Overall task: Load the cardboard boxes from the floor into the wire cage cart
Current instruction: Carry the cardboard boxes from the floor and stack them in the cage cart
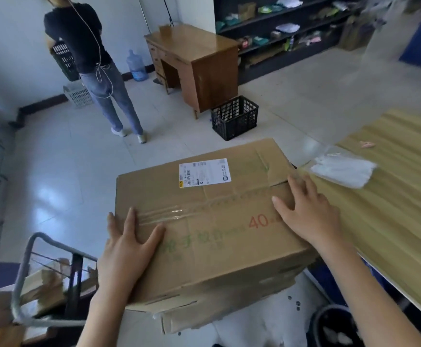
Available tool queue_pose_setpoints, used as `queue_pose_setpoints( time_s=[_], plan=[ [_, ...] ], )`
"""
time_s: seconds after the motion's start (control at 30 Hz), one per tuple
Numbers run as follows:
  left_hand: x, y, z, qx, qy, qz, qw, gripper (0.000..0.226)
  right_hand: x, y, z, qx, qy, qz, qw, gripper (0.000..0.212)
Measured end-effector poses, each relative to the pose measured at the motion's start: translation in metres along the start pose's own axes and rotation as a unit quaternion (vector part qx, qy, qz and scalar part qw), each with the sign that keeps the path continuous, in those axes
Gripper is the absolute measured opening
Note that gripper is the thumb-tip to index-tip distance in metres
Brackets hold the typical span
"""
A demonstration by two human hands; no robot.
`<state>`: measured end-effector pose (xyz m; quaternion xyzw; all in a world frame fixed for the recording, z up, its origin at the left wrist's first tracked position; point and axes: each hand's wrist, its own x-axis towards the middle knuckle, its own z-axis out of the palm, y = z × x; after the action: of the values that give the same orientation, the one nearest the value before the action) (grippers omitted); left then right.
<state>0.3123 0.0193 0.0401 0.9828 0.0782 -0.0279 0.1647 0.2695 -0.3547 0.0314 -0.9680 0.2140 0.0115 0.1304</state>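
A large brown cardboard box [212,216] with a white shipping label and clear tape fills the middle of the view, held up in front of me. My left hand [126,249] grips its near left corner, fingers spread over the top. My right hand [307,211] lies flat on the top right side. The wire cage cart [29,276] stands at the lower left, its grey tube frame beside my left arm, with flattened cardboard pieces inside. A second piece of cardboard [219,314] shows just under the held box.
A wood-grain table [392,196] with a white bag runs along the right. A black plastic crate [234,117] and a wooden desk [196,63] stand ahead. A person in a black top stands at the far left holding a crate. Dark shelving lines the back wall.
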Motion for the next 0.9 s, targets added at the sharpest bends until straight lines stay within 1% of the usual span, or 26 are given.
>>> queue_pose_setpoints(
  time_s=[0.17,0.27,0.4,0.5,0.6,0.73,0.8,0.9],
  plan=[
    [0.004,-0.004,0.002,-0.018,0.008,-0.029,0.999,0.106,0.004,-0.003,-0.001,-0.023,-0.002,0.004,1.0,0.081],
    [0.003,0.0,0.003,-0.008,0.021,-0.036,0.999,0.105,0.003,-0.002,-0.003,-0.021,-0.001,0.001,1.0,0.08],
    [-0.007,0.004,-0.003,-0.016,0.026,-0.047,0.998,0.099,-0.005,-0.007,-0.009,-0.016,-0.003,-0.008,1.0,0.087],
    [-0.032,-0.01,-0.018,-0.014,0.052,-0.104,0.993,0.098,-0.006,-0.026,-0.02,-0.021,-0.019,-0.042,0.999,0.088],
    [-0.075,-0.04,-0.041,-0.003,0.091,-0.178,0.98,0.099,-0.016,-0.059,-0.022,-0.019,-0.034,-0.109,0.993,0.084],
    [-0.158,-0.08,-0.071,0.0,0.163,-0.276,0.947,0.091,-0.05,-0.112,-0.02,0.033,-0.037,-0.224,0.973,0.074],
    [-0.207,-0.095,-0.084,0.001,0.199,-0.335,0.921,0.09,-0.073,-0.138,-0.017,0.048,-0.04,-0.283,0.957,0.072],
    [-0.287,-0.113,-0.099,0.006,0.243,-0.43,0.869,0.091,-0.114,-0.174,-0.006,0.068,-0.082,-0.377,0.92,0.071]
  ],
)
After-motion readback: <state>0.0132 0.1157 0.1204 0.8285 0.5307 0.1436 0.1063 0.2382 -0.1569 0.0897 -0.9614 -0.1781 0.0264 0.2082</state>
